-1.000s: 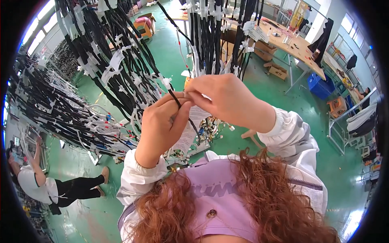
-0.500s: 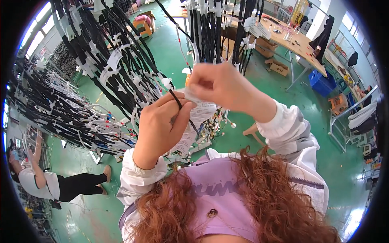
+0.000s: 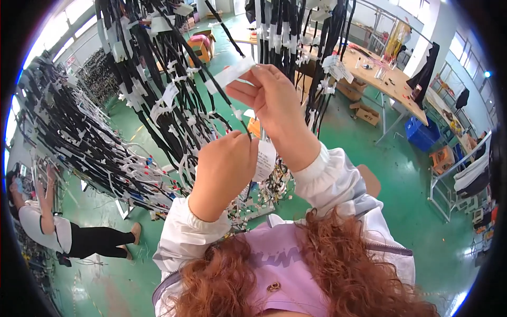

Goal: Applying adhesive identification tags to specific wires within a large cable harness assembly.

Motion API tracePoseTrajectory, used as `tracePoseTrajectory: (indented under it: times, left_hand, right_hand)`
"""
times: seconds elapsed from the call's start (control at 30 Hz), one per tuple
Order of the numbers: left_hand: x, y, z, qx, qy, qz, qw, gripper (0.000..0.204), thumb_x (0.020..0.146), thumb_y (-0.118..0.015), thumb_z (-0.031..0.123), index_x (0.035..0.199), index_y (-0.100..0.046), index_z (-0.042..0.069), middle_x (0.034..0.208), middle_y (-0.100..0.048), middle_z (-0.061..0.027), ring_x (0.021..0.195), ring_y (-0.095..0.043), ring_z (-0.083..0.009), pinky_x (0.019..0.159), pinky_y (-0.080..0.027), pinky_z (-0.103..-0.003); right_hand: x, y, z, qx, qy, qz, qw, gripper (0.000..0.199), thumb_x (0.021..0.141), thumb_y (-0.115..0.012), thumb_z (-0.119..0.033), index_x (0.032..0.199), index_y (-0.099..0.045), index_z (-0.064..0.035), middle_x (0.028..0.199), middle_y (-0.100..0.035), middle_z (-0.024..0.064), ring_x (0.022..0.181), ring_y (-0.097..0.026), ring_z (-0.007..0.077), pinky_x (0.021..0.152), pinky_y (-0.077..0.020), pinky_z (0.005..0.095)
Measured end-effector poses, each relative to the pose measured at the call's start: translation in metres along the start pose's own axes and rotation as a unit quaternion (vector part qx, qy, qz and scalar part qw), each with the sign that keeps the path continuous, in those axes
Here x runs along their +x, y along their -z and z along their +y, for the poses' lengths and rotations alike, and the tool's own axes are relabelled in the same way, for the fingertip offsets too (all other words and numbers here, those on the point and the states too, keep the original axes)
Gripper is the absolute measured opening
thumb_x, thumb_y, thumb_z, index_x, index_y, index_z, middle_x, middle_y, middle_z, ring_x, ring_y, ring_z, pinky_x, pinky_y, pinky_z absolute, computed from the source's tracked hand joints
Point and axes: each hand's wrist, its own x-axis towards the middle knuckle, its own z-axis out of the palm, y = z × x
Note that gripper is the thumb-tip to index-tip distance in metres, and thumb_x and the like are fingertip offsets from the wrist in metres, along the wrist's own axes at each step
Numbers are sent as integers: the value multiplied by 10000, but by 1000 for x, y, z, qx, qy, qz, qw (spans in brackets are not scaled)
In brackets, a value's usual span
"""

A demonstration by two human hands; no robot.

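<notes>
Head: white label (image 3: pixel 228 76) now higher

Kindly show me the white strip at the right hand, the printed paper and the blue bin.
White strip (image 3: pixel 229 75), head view: middle of its length.
Printed paper (image 3: pixel 266 160), head view: its visible face.
Blue bin (image 3: pixel 420 136), head view: its side wall.

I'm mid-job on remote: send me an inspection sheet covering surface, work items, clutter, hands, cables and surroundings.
Surface: wooden bench at right bears small items; the floor is green.
Work items: white strip, black cable, printed white paper beside the left hand; whether it is held is unclear.
Clutter: open cardboard box and blue bin below the bench.
Hands: left grips the black cable; right hand pinches the white strip.
Cables: dense black bundles at left.
Surroundings: another person at far left.
</notes>
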Motion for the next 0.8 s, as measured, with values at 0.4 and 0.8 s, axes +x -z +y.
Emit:
tracePoseTrajectory:
  times: [0.4, 0.8]
  left_hand:
    - [3, -1, 0, 38, -2, -23, 999, 151, 797, -527, 143, 706, -557, 26, 680, -569, -106, 618, -572, -306, 539, -462, -389]
    - [1, 2, -2, 34, -1, -32, 999, 146, 796, -523, 147, 715, -564, 32, 684, -572, -106, 624, -579, -299, 538, -465, -382]
  right_hand:
    - [-13, -26, 4, 30, 31, -45, 998, 118, 917, -426, -95, 897, -474, 11, 892, -600, 127, 869, -621, 239, 837, -504, 388]
    - [-15, -26, 10, -15, 90, -56, 994, 120, 918, -439, -111, 915, -481, 1, 936, -603, 140, 902, -617, 241, 840, -500, 402]
